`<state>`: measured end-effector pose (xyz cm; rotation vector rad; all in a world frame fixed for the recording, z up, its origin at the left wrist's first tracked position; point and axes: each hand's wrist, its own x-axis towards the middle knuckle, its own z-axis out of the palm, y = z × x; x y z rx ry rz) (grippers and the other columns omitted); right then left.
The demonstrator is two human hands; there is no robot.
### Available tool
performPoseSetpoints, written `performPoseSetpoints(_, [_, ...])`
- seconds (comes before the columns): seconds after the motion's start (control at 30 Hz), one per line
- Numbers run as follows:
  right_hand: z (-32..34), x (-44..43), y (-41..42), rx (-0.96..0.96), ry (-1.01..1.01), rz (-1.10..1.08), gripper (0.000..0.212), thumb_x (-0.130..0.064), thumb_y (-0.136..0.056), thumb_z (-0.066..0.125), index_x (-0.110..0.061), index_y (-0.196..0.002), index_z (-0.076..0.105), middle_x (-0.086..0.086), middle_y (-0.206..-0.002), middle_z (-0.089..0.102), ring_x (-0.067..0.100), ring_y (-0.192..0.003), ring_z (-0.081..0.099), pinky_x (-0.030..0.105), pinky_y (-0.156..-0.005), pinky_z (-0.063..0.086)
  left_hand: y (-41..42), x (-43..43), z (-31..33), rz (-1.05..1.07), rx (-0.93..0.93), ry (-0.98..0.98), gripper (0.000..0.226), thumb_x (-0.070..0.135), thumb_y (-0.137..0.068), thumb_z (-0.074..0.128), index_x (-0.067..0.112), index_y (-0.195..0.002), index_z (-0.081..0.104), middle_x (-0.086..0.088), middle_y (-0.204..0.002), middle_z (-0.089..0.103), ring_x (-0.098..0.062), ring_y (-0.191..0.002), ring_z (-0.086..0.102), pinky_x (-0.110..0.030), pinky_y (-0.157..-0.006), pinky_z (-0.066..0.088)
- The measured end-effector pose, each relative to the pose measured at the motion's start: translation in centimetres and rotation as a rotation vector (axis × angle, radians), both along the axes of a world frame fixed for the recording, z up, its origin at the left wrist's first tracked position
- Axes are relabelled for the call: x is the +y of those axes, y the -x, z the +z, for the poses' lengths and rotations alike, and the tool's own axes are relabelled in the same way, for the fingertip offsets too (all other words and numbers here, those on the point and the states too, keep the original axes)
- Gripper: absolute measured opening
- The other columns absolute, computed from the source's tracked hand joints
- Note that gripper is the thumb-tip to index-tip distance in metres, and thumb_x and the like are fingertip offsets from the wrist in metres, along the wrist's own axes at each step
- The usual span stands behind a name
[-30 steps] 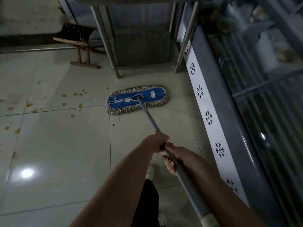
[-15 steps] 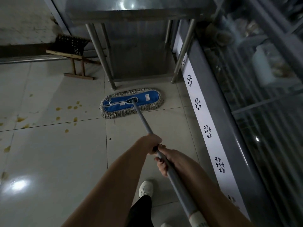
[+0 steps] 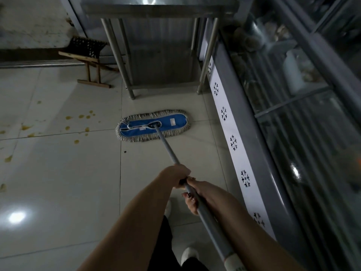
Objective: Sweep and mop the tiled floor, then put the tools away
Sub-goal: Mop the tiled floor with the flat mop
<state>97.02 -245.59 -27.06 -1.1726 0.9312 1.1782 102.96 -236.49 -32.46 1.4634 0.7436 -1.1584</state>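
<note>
Grey mop handle [image 3: 168,147] gripped by both closed hands, left hand [image 3: 175,176] ahead of right hand [image 3: 201,196]

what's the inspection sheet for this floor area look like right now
surface: tiled floor glossy, yellow-brown spots at left
job's things: mop flat on the floor, clear of the spots
clutter: wooden stand by the wall
grippers: left hand and right hand both grip the mop handle
cables: nothing seen
surroundings: steel table ahead, glass display case at right
</note>
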Motion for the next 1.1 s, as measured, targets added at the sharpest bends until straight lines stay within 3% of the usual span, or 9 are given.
performPoseSetpoints(0.1, [0.5,-2.0,4.0,0.033,-0.005,0.016,0.057,-0.056,-0.094,0.038,-0.006,-0.066,0.045,0.004,-0.036,0.041,0.011,-0.021,0.036,0.009,-0.032,0.032,4.0,-1.9,0.1,-0.072,-0.044,-0.012,0.026,0.012,-0.099,0.041,0.011,-0.073,0.038,-0.005,-0.071,0.049,-0.013,-0.041,0.057,-0.016,-0.032,0.042])
performPoseSetpoints(0.2, [1.0,-3.1,6.4,0.002,-0.016,-0.016,0.051,-0.049,-0.098,0.038,-0.008,-0.068,0.044,0.004,-0.036,0.042,0.011,-0.022,0.037,0.009,-0.030,0.031,6.0,-2.8,-0.3,-0.191,-0.136,-0.101,0.028,0.013,-0.096,0.047,0.014,-0.068,0.041,-0.002,-0.070,0.047,-0.013,-0.056,0.050,-0.021,-0.042,0.046])
performPoseSetpoints(0.27, [1.4,-3.4,7.3,-0.009,-0.057,-0.053,0.046,-0.046,-0.099,0.037,-0.010,-0.071,0.043,0.003,-0.036,0.042,0.010,-0.022,0.038,0.009,-0.030,0.031,6.8,-3.2,-1.2,-0.146,-0.113,-0.067,0.025,0.011,-0.096,0.044,0.013,-0.072,0.040,-0.003,-0.071,0.048,-0.014,-0.059,0.050,-0.024,-0.047,0.046])
performPoseSetpoints(0.37, [1.9,-3.4,7.3,0.034,-0.090,-0.042,0.054,-0.050,-0.099,0.032,-0.008,-0.066,0.041,0.000,-0.035,0.041,0.007,-0.022,0.036,0.007,-0.030,0.029,7.2,-3.3,-2.0,0.004,-0.050,-0.007,0.016,0.009,-0.097,0.042,0.011,-0.082,0.037,-0.007,-0.075,0.050,-0.015,-0.058,0.055,-0.021,-0.036,0.047])
performPoseSetpoints(0.47, [1.8,-3.0,6.4,0.046,-0.059,0.000,0.059,-0.054,-0.098,0.032,-0.008,-0.063,0.041,-0.001,-0.034,0.041,0.007,-0.022,0.035,0.007,-0.030,0.028,6.6,-2.9,-2.2,0.085,-0.019,0.027,0.009,0.007,-0.095,0.046,0.009,-0.095,0.037,-0.009,-0.074,0.054,-0.014,-0.044,0.060,-0.019,-0.034,0.046])
performPoseSetpoints(0.6, [1.4,-2.0,3.7,0.050,-0.004,0.046,0.060,-0.056,-0.097,0.032,-0.007,-0.062,0.041,0.000,-0.034,0.040,0.008,-0.021,0.034,0.007,-0.030,0.027,4.1,-1.9,-2.5,0.140,0.002,0.082,0.013,0.006,-0.094,0.049,0.009,-0.087,0.039,-0.011,-0.072,0.053,-0.015,-0.042,0.060,-0.021,-0.032,0.046])
performPoseSetpoints(0.77, [1.2,-1.0,-1.1,0.063,0.046,0.092,0.061,-0.056,-0.097,0.030,-0.007,-0.063,0.042,0.000,-0.032,0.038,0.009,-0.020,0.033,0.005,-0.031,0.026,-0.6,-1.1,-2.7,0.078,0.049,0.108,0.017,0.011,-0.096,0.049,0.006,-0.081,0.043,-0.011,-0.073,0.054,-0.020,-0.059,0.057,-0.024,-0.035,0.050])
performPoseSetpoints(0.93, [0.1,1.7,-7.6,-0.012,0.117,0.167,0.066,-0.058,-0.096,0.030,-0.006,-0.060,0.048,0.002,-0.035,0.038,0.012,-0.022,0.035,0.010,-0.032,0.030,-6.8,1.5,-2.3,0.135,0.026,0.078,0.012,0.013,-0.097,0.048,0.009,-0.094,0.037,-0.009,-0.060,0.059,-0.012,-0.028,0.055,-0.018,-0.028,0.042])
performPoseSetpoints(1.1, [-0.1,4.5,-13.7,-0.014,0.123,0.170,0.064,-0.058,-0.096,0.032,-0.006,-0.062,0.045,0.002,-0.033,0.038,0.012,-0.021,0.035,0.010,-0.031,0.030,-12.5,4.2,-1.6,0.180,-0.017,0.087,0.024,0.014,-0.098,0.047,0.011,-0.082,0.030,-0.010,-0.069,0.054,-0.010,-0.026,0.054,-0.017,-0.028,0.042])
